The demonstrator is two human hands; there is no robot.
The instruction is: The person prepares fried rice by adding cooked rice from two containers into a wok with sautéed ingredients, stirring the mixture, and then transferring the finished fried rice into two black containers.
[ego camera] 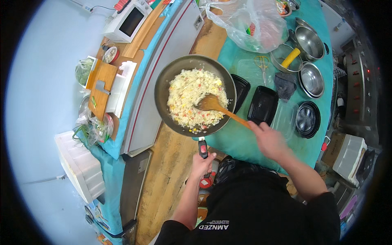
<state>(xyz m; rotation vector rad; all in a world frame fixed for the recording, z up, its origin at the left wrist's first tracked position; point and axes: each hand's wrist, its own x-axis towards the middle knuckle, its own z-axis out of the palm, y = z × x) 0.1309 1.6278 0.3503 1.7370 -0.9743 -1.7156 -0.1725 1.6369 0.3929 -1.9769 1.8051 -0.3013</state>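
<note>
My left hand (202, 165) grips the black handle of a dark frying pan (165, 107), which is held up beside the table's left edge. Fried rice (190, 92) with bits of red and yellow fills the middle of the pan. In my right hand (271, 139), slightly blurred, is the handle of a wooden spatula (209, 103); its broad head rests in the rice. Beyond the pan's right rim lie a black plastic tray (262, 105) and a second black tray (241, 88), partly hidden by the pan.
The teal-covered table (245, 141) holds scissors (262, 69), a clear plastic container (284, 118), a dark cloth (285, 84), black round bowls (308, 119), steel bowls (311, 79), a pot (310, 43) and a large plastic bag (254, 27). At left, a cleaver (101, 86) lies on a cutting board (102, 92).
</note>
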